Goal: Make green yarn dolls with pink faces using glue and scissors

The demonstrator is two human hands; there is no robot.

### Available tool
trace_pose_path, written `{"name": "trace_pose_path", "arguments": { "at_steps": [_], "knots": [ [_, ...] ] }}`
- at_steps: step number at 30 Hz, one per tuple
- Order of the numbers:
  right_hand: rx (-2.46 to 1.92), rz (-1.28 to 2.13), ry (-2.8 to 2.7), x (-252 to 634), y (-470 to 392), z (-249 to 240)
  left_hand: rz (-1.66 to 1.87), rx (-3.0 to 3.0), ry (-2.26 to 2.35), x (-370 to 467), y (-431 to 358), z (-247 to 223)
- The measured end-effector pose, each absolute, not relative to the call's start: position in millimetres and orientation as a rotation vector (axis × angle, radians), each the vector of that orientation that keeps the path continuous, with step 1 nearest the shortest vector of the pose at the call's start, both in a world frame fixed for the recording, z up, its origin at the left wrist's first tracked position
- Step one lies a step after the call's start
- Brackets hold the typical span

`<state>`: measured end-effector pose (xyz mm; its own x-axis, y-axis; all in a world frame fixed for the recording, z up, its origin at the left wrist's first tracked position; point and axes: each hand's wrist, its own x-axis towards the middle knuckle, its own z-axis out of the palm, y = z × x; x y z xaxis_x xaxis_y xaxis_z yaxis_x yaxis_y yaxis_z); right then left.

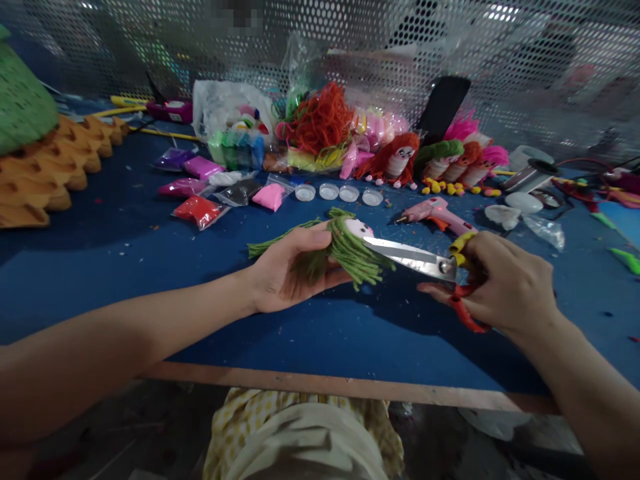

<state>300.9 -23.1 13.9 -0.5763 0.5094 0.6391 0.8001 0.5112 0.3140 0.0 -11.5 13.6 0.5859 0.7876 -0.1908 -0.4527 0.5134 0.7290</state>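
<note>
The green-haired doll (345, 240) is in the middle, held up over the blue counter (300, 340). It lies on its side in the left hand (300, 267), which is curled around its hair with the thumb on top. Its white face with black eyes points toward three o'clock, and strings of green hair hang down toward five o'clock. The right hand (510, 280), at about four o'clock from the doll, grips the scissors (413, 259) by their yellow and red handles. The silver blades point back at nine o'clock, and the tip is right by the face and hair; I can't tell if it touches. Between two and three o'clock from the doll lies a pink glue gun (433, 212). Four little round dishes (339, 193) sit near twelve o'clock, with a pile of red yarn (325, 117) behind them. A red-haired doll (400, 163) is at one o'clock. A pink packet (270, 197) lies at ten o'clock.
</note>
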Motion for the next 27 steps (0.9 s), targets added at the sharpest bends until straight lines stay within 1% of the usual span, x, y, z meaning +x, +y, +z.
{"name": "trace_pose_path", "arguments": {
  "at_steps": [21,24,27],
  "knots": [
    [-1.037,-0.96,-2.226,300.1,-22.2,9.3,0.763,0.703,0.467,-3.3,-10.1,5.0],
    [-1.038,-0.911,-2.211,298.9,-22.6,12.0,0.768,0.699,0.495,-3.5,-10.2,5.8],
    [-1.08,-0.783,-2.206,299.8,-22.4,16.2,0.781,0.727,0.54,-2.2,-11.2,10.2]
  ]
}}
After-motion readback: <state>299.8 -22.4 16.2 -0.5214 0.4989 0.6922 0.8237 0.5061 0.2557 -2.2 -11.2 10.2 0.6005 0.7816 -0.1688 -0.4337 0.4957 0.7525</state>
